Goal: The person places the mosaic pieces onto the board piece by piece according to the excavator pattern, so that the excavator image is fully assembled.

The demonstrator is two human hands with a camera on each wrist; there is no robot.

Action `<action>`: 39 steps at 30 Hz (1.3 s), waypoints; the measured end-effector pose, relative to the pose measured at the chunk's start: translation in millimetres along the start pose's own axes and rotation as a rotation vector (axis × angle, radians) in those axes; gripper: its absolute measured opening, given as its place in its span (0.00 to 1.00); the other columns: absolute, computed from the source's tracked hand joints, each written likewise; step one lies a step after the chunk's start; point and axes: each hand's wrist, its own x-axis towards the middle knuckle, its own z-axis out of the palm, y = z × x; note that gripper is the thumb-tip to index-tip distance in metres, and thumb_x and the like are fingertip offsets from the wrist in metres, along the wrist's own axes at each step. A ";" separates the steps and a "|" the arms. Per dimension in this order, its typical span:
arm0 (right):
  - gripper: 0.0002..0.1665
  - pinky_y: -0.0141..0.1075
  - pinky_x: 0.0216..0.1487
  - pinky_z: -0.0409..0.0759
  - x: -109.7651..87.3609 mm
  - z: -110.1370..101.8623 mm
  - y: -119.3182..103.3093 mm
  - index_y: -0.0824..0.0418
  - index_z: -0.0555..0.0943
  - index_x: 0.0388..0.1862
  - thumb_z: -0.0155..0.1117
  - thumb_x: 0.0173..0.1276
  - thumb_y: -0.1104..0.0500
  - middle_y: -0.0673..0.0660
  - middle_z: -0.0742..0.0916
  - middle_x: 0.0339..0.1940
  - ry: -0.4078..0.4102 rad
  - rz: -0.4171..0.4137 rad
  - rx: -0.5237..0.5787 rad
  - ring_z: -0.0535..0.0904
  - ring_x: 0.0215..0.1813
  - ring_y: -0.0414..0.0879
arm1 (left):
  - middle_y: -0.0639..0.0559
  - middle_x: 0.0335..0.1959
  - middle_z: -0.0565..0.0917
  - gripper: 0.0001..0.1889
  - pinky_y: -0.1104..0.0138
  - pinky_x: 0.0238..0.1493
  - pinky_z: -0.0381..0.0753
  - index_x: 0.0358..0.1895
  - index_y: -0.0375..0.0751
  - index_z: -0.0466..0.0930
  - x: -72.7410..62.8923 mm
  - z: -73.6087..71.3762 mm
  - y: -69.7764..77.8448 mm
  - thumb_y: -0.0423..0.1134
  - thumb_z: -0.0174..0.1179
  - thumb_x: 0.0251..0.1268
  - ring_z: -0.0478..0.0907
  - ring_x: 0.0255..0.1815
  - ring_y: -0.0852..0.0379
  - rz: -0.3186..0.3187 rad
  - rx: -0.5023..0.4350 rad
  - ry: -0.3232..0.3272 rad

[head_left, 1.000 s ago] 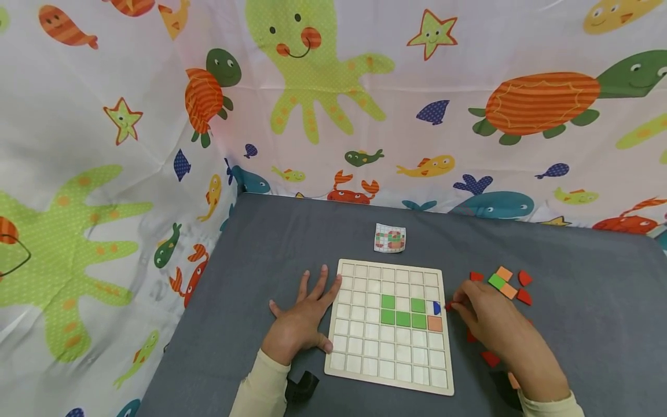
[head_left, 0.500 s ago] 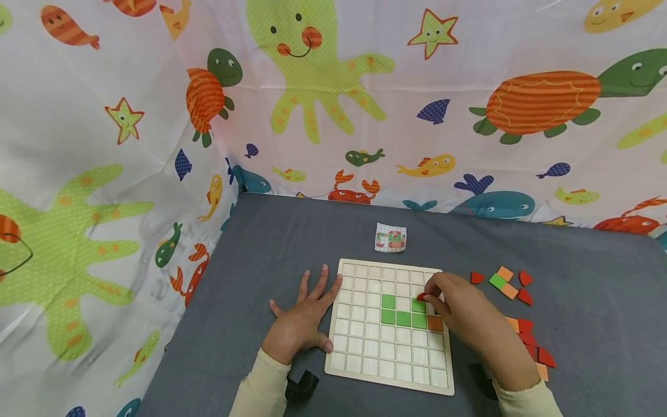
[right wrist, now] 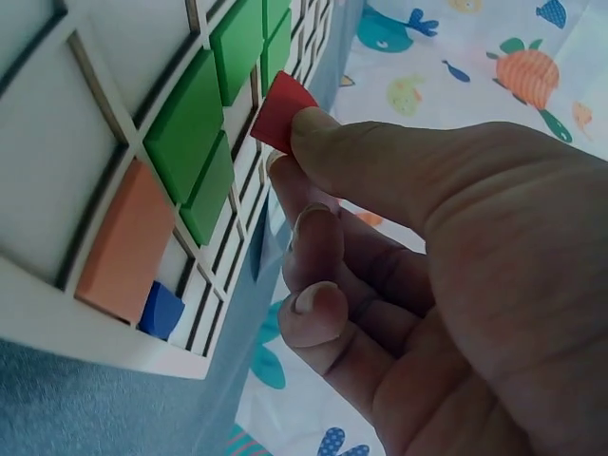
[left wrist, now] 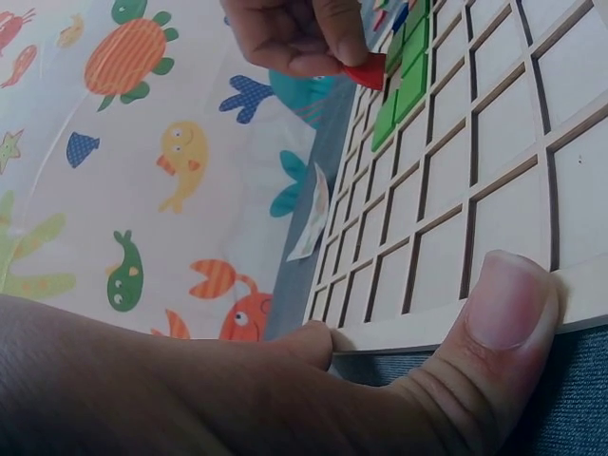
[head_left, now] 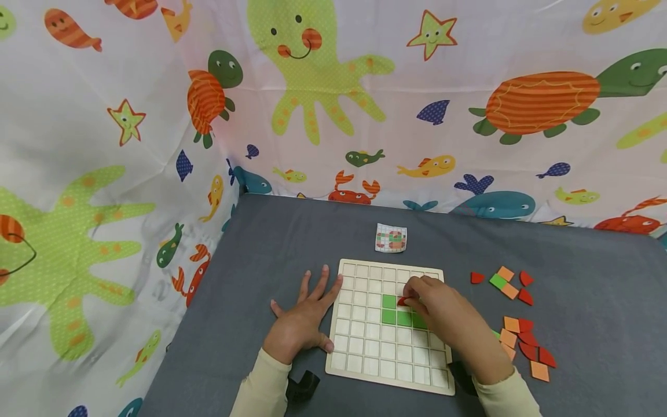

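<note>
My right hand [head_left: 440,307] pinches a red tile with a curved edge [right wrist: 282,109] between thumb and index finger, over the wooden grid board [head_left: 354,363]. The red tile is close to the gap between the upright green tiles; whether it touches the board I cannot tell. Several green tiles [head_left: 403,318] sit in the board's cells. In the right wrist view, an orange tile [right wrist: 125,247] and a small blue tile [right wrist: 161,311] lie in cells by the board's edge. Fingers spread, my left hand [head_left: 298,327] rests at the board's left edge, its thumb touching the rim.
A small printed card [head_left: 391,238] with a coloured grid lies behind the board. Loose red tiles [head_left: 527,352], orange tiles [head_left: 539,371] and a green tile [head_left: 498,281] are scattered to the right on the grey cloth. A patterned sea-animal curtain [head_left: 323,162] hangs behind and left.
My right hand has carried the red tile leftward from beside the board's right edge to over the green tiles. The left hand has stayed in place.
</note>
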 end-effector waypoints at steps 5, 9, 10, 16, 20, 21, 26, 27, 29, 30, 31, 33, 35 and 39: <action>0.11 0.38 0.38 0.85 0.4 2.2 -0.3 0.53 0.85 0.42 0.79 0.66 0.60 0.44 0.85 0.36 -0.015 0.019 -0.019 0.80 0.37 0.37 | 0.54 0.90 0.39 0.73 0.10 0.58 0.33 0.88 0.60 0.48 0.0 -0.5 0.4 0.42 0.89 0.37 0.31 0.89 0.39 0.000 0.007 -0.002; 0.09 0.37 0.37 0.83 1.3 2.1 -0.4 0.52 0.85 0.40 0.79 0.67 0.60 0.44 0.85 0.34 -0.022 0.031 -0.017 0.79 0.35 0.36 | 0.53 0.90 0.40 0.73 0.09 0.57 0.34 0.88 0.60 0.48 -0.6 -1.0 1.5 0.42 0.89 0.35 0.32 0.89 0.39 0.003 0.013 0.008; 0.09 0.36 0.37 0.83 1.6 2.1 -0.4 0.52 0.85 0.40 0.79 0.67 0.60 0.44 0.85 0.34 -0.027 0.035 -0.016 0.79 0.35 0.36 | 0.53 0.90 0.41 0.73 0.09 0.57 0.34 0.88 0.59 0.49 -0.5 -0.7 1.4 0.42 0.89 0.35 0.32 0.89 0.38 0.003 0.012 0.010; 0.08 0.35 0.35 0.82 2.3 3.0 -1.0 0.51 0.85 0.39 0.79 0.67 0.60 0.43 0.85 0.33 -0.051 0.053 -0.017 0.77 0.33 0.35 | 0.53 0.90 0.40 0.73 0.09 0.57 0.33 0.88 0.60 0.49 0.7 1.1 0.5 0.41 0.89 0.35 0.32 0.89 0.38 0.001 0.010 0.001; 0.09 0.36 0.35 0.83 2.9 2.3 -0.7 0.51 0.86 0.37 0.80 0.65 0.61 0.45 0.84 0.34 -0.042 0.044 -0.051 0.77 0.34 0.36 | 0.53 0.90 0.40 0.73 0.09 0.57 0.33 0.88 0.60 0.48 0.6 0.6 0.3 0.42 0.89 0.36 0.31 0.89 0.39 0.000 0.010 -0.001; 0.10 0.37 0.35 0.83 3.1 2.2 -0.5 0.51 0.86 0.37 0.81 0.65 0.61 0.45 0.84 0.34 -0.037 0.042 -0.061 0.78 0.34 0.37 | 0.53 0.90 0.39 0.73 0.10 0.57 0.33 0.88 0.60 0.48 0.5 0.1 0.4 0.42 0.89 0.36 0.31 0.89 0.39 0.000 0.008 -0.001; 0.11 0.36 0.34 0.82 3.4 1.3 0.1 0.51 0.86 0.38 0.81 0.64 0.62 0.45 0.83 0.35 -0.021 0.027 -0.082 0.77 0.34 0.38 | 0.53 0.90 0.40 0.73 0.10 0.57 0.32 0.88 0.60 0.48 -0.3 -0.6 1.2 0.42 0.89 0.35 0.31 0.89 0.39 -0.002 0.003 0.006; 0.11 0.36 0.34 0.82 3.6 1.3 0.3 0.51 0.86 0.38 0.81 0.64 0.62 0.45 0.84 0.35 -0.019 0.024 -0.083 0.77 0.34 0.38 | 0.53 0.90 0.40 0.73 0.09 0.57 0.32 0.88 0.60 0.49 -0.5 -0.7 1.2 0.42 0.89 0.35 0.31 0.89 0.39 -0.001 0.002 0.008; 0.10 0.35 0.34 0.82 4.0 1.5 0.8 0.51 0.87 0.38 0.82 0.64 0.62 0.46 0.84 0.35 -0.014 0.020 -0.086 0.77 0.35 0.38 | 0.53 0.90 0.39 0.73 0.09 0.57 0.32 0.88 0.60 0.49 -0.5 -1.1 1.1 0.42 0.89 0.35 0.31 0.89 0.39 -0.001 0.002 0.009; 0.10 0.35 0.33 0.81 4.2 1.5 0.9 0.51 0.87 0.38 0.82 0.63 0.62 0.46 0.84 0.36 -0.011 0.017 -0.087 0.77 0.35 0.38 | 0.53 0.90 0.39 0.73 0.10 0.57 0.32 0.88 0.60 0.48 -0.3 -1.1 1.1 0.42 0.89 0.36 0.31 0.89 0.39 -0.001 0.003 0.009; 0.10 0.34 0.33 0.81 4.3 1.6 1.1 0.51 0.87 0.38 0.82 0.63 0.62 0.46 0.84 0.36 -0.008 0.015 -0.089 0.78 0.35 0.38 | 0.53 0.90 0.39 0.73 0.10 0.58 0.32 0.88 0.60 0.48 -0.1 -1.0 0.9 0.42 0.89 0.36 0.31 0.89 0.39 -0.001 0.004 0.008; 0.10 0.34 0.33 0.81 4.3 1.8 1.3 0.50 0.88 0.37 0.82 0.63 0.62 0.46 0.84 0.36 -0.004 0.012 -0.089 0.78 0.36 0.38 | 0.54 0.90 0.39 0.72 0.10 0.58 0.33 0.88 0.61 0.48 0.3 -0.5 0.7 0.42 0.89 0.36 0.31 0.89 0.39 0.001 0.007 0.009; 0.09 0.34 0.33 0.82 4.2 1.5 1.2 0.50 0.89 0.38 0.81 0.64 0.62 0.47 0.84 0.37 -0.005 0.014 -0.087 0.79 0.36 0.38 | 0.54 0.90 0.39 0.72 0.10 0.58 0.33 0.88 0.61 0.48 0.4 0.0 0.5 0.42 0.89 0.36 0.31 0.89 0.39 0.000 0.006 0.006; 0.09 0.34 0.32 0.81 4.2 1.2 0.8 0.49 0.90 0.38 0.81 0.64 0.62 0.46 0.83 0.36 -0.018 0.027 -0.086 0.79 0.35 0.38 | 0.54 0.90 0.39 0.72 0.10 0.58 0.32 0.88 0.61 0.49 -0.2 0.0 0.4 0.41 0.89 0.36 0.30 0.89 0.39 -0.002 0.000 0.004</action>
